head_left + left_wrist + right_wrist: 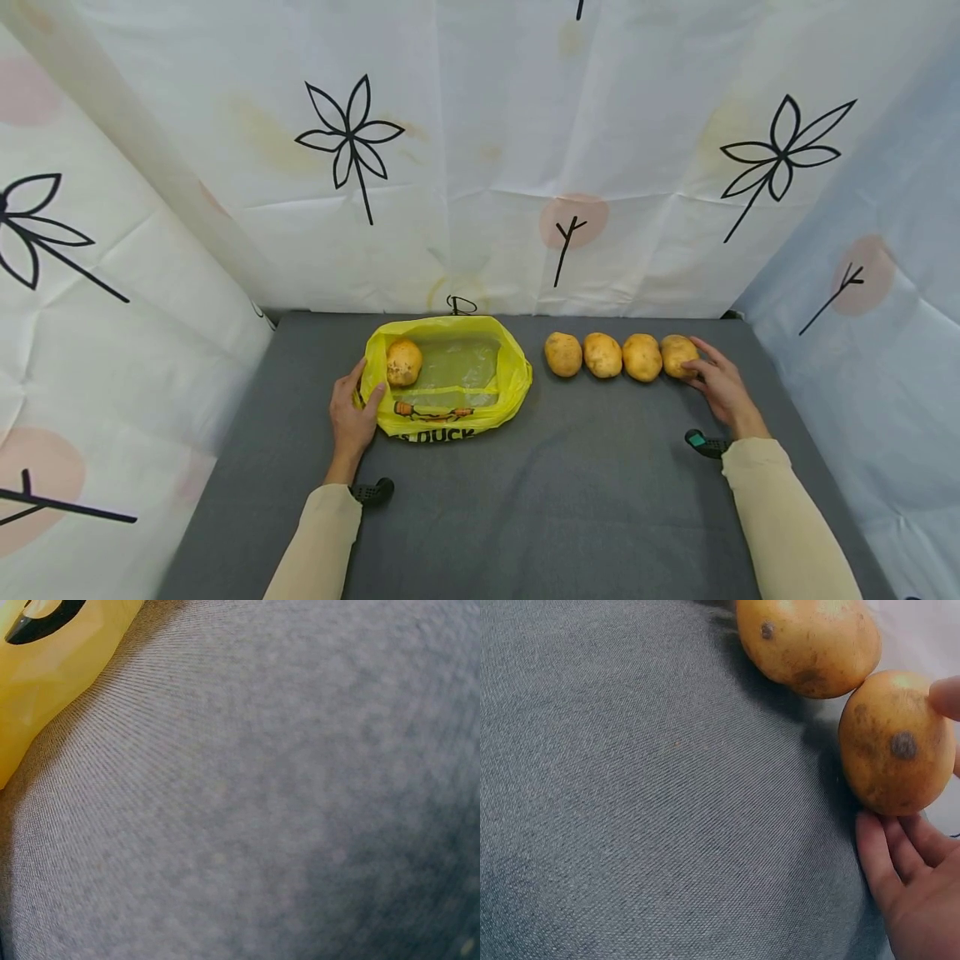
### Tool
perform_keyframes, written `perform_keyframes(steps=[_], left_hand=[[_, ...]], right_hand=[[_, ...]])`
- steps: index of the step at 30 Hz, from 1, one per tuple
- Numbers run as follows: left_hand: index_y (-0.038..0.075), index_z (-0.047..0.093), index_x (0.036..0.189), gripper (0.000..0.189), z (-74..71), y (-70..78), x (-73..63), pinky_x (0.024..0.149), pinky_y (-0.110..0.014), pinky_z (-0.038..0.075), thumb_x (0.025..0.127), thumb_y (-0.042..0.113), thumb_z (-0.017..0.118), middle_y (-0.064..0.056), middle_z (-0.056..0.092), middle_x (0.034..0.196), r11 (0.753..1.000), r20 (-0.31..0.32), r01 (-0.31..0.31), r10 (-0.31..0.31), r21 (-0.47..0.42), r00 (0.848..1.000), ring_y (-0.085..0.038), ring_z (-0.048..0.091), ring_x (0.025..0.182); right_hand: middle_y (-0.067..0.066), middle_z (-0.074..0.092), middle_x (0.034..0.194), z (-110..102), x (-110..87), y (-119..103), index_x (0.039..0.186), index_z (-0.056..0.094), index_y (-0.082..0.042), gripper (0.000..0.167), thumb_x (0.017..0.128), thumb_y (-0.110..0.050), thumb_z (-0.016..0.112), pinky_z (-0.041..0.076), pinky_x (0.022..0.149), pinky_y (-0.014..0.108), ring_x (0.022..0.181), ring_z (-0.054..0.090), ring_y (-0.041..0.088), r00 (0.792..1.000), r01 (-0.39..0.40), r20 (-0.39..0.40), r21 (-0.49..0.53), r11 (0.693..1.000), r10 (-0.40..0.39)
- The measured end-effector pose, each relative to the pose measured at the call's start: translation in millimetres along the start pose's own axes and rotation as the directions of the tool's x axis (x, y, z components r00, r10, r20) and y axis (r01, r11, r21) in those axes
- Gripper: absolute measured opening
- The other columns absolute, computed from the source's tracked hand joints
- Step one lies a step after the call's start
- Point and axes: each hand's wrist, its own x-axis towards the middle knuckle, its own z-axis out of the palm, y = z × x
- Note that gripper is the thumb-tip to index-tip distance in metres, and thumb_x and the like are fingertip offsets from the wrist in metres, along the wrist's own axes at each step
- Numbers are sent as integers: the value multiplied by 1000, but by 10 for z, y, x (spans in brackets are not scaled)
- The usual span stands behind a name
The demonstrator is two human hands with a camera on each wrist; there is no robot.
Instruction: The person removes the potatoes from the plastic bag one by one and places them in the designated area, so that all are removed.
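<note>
A yellow plastic bag lies with its mouth spread wide, one potato inside near its left side. My left hand holds the bag's left edge, thumb on the rim and fingers on the outer side. Only a corner of the bag shows in the left wrist view, and the hand is out of that picture. Over on the right, my right hand grips the rightmost potato of a row. In the right wrist view, fingertips touch this potato from opposite sides.
Several more potatoes stand in line left of the gripped one, including a neighbouring potato and a potato nearest the bag. Grey cloth covers the table. Patterned white sheets hang behind it and at both sides.
</note>
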Motion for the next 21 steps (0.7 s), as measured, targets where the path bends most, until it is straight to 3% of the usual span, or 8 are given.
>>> perform_keyframes(steps=[5, 14, 21], left_hand=[[11, 52, 150, 58, 4, 4, -2, 100, -59, 35, 95, 19, 71, -26, 52, 125, 1000, -4, -4, 4, -1, 1000, -41, 51, 113], [10, 52, 150, 59, 26, -19, -3, 99, -60, 34, 95, 18, 72, -27, 52, 125, 1000, -15, -13, 13, -10, 1000, -43, 51, 112], [9, 53, 149, 59, 19, 11, -4, 100, -61, 34, 94, 17, 72, -27, 52, 124, 1000, -15, -13, 13, -15, 1000, -44, 51, 112]], right_hand=[[20, -1, 168, 3, 26, -21, 164, 15, -11, 70, 105, -20, 52, 45, 84, 19, 147, 23, 40, 1000, -22, -19, -53, 998, 21], [25, 5, 167, 16, 1, -43, 164, 15, -11, 74, 105, -28, 56, 34, 108, 51, 142, 29, 40, 1000, -15, -21, -84, 996, 13], [24, 8, 166, 21, -21, -58, 164, 17, -11, 79, 103, -36, 60, 31, 112, 55, 139, 33, 36, 1000, -14, -27, -84, 996, 12]])
